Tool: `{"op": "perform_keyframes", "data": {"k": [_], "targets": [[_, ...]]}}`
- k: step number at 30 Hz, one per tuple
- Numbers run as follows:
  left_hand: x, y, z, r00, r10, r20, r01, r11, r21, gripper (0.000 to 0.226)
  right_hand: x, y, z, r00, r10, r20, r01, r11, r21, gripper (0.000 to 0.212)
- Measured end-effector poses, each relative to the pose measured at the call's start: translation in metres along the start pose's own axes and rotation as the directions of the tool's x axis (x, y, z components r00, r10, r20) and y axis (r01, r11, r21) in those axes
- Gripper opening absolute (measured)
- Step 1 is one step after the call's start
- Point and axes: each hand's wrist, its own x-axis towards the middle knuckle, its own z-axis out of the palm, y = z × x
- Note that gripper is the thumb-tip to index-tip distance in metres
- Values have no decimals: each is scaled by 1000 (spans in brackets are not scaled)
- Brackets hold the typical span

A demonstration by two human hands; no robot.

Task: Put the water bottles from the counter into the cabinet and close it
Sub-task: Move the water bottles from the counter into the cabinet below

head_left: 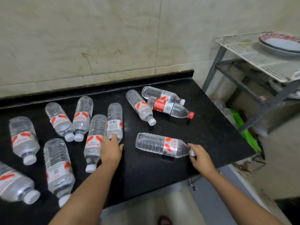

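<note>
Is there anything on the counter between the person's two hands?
No. In the head view, only bare black counter lies between the left hand and the right hand; the bottle that the right hand touches starts just beyond.

Stained beige tiled wall, grey metal rack with plates at right, pale floor

I count eleven water bottles lying on the counter — ten white-capped, one red-capped — and two stacked plates.
</note>
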Motion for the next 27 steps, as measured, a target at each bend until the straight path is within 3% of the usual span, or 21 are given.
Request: {"op": "perform_keyframes", "data": {"k": [5, 8, 11, 13, 16, 19, 21, 24, 27], "targets": [[-1, -6, 4, 999, -37, -31, 30, 977, -212, 32, -12, -8, -4, 990, 141, 30, -143, 986, 89, 38], [-8, -10, -3, 997, 4, -78, -25, 964, -264, 31, -30, -16, -4, 981, 183, 72, -196, 933, 301, 41], [-18, -14, -12, 987, 83, -136, -120, 952, -283, 32, -58, -31, 8, 972, 221, 79, -227, 797, 559, 44], [-26, -19, -17, 975, 130, -179, -173, 952, -253, 33, -69, -43, 17, 968, 251, 19, -211, 768, 605, 39], [-44, -24, -29, 953, 177, -245, -231, 950, -210, 33, -77, -62, 20, 959, 254, -125, -152, 834, 530, 37], [-70, -23, -43, 910, 262, -322, -331, 926, -182, 29, -85, -78, 10, 969, 76, -237, 24, 919, 395, 21], [-91, -21, -53, 883, 301, -360, -368, 920, -135, 21, -92, -89, -1, 935, -116, -335, 213, 939, 270, 12], [-132, -17, -68, 840, 389, -378, -436, 899, -44, 46, -105, -94, -19, 817, -414, -401, 496, 860, 122, 16], [-183, -6, -81, 848, 305, -434, -372, 925, -77, 59, -131, -92, -47, 760, -576, -301, 624, 777, 89, 19]]}}
